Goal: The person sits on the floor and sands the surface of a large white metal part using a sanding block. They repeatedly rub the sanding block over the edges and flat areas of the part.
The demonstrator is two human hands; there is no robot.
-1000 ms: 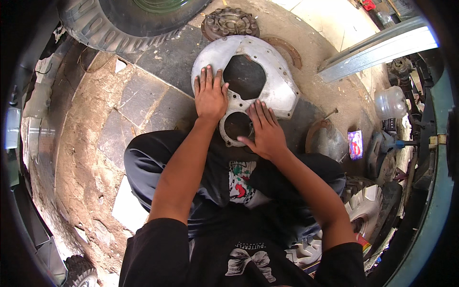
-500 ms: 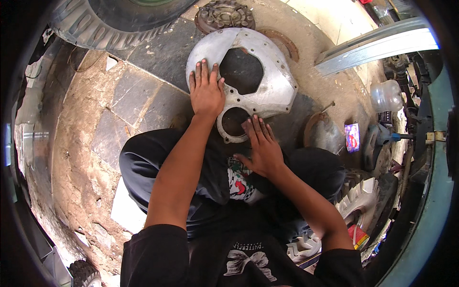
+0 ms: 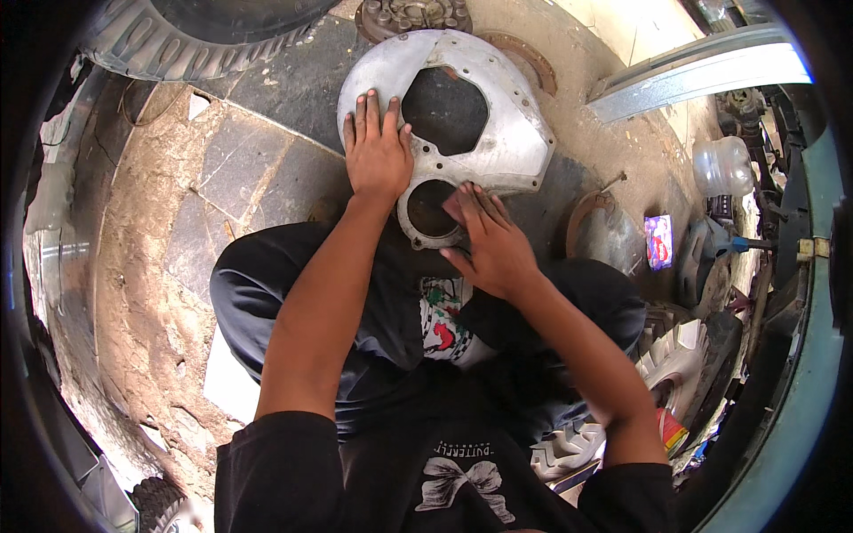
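Note:
A pale grey metal plate, flat, with a large many-sided opening and a smaller round ring at its near end, lies on the floor before my crossed legs. My left hand rests flat on its left side, fingers stretched and slightly apart. Under the fingertips of my right hand is a small reddish-brown piece of sandpaper, pressed against the right rim of the ring. Its far corner sticks out over the round hole; the rest is hidden by the fingers.
A big tyre lies at the far left. Beyond the plate sits a round bolted metal part. To the right are a rusty curved part, a purple packet, a clear plastic bottle and a metal beam.
The whole view has shifted slightly, so the plate appears higher. My right hand has shifted a little on the ring's rim, and more of the sandpaper shows. My left hand stays on the plate.

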